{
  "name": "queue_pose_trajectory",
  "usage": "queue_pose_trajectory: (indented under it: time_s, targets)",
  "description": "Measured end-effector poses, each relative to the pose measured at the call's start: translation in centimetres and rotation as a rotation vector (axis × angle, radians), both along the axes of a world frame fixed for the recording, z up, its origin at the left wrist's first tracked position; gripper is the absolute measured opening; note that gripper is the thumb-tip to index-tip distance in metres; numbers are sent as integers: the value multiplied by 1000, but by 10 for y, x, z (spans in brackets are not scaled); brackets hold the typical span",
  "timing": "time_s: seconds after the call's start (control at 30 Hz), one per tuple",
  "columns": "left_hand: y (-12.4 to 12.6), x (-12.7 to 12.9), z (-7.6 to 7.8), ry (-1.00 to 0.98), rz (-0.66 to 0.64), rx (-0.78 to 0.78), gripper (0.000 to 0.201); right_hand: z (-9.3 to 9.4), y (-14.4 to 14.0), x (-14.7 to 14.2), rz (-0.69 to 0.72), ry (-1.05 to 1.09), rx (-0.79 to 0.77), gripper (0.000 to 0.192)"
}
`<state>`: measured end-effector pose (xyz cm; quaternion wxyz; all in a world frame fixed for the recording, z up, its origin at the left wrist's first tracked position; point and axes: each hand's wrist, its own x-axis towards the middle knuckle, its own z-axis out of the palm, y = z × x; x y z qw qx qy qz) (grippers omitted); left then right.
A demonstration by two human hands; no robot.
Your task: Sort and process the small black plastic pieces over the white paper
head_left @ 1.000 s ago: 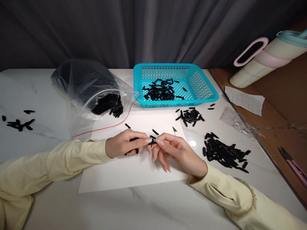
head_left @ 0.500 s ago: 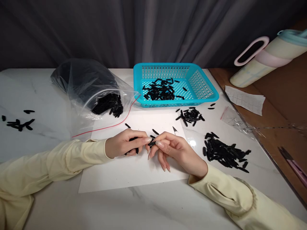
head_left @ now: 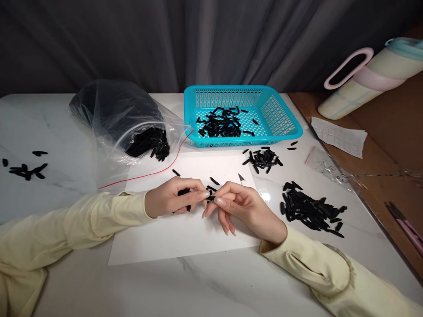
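Both my hands rest on a white paper sheet (head_left: 185,237) at the table's middle. My left hand (head_left: 172,200) is closed around a bunch of small black plastic pieces (head_left: 183,192). My right hand (head_left: 243,207) pinches one small black piece (head_left: 210,197) between thumb and forefinger, its tip touching my left fingertips. A few loose black pieces (head_left: 214,181) lie on the paper just beyond my fingers.
A turquoise basket (head_left: 280,112) with black pieces stands at the back. A clear bag (head_left: 109,114) of pieces lies back left. Piles of pieces lie at right (head_left: 310,211), below the basket (head_left: 262,158) and far left (head_left: 26,169). A pastel bottle (head_left: 366,77) lies on the brown surface.
My right fingers shifted slightly, turning the pinched piece against my left fingertips. My left hand stayed put.
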<state>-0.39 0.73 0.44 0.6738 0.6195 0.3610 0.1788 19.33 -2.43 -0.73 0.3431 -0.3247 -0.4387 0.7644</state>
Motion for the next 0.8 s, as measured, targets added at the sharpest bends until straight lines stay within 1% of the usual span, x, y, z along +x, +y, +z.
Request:
queue_pose_trajectory:
  time_s: [0.43,0.8]
  targets:
    - [0,0,4,48,6,-5,23,-1,0,1,-9,26,-28,16]
    - [-1,1,1,7,30,17,18,0,0,1,-53,5,-11,15]
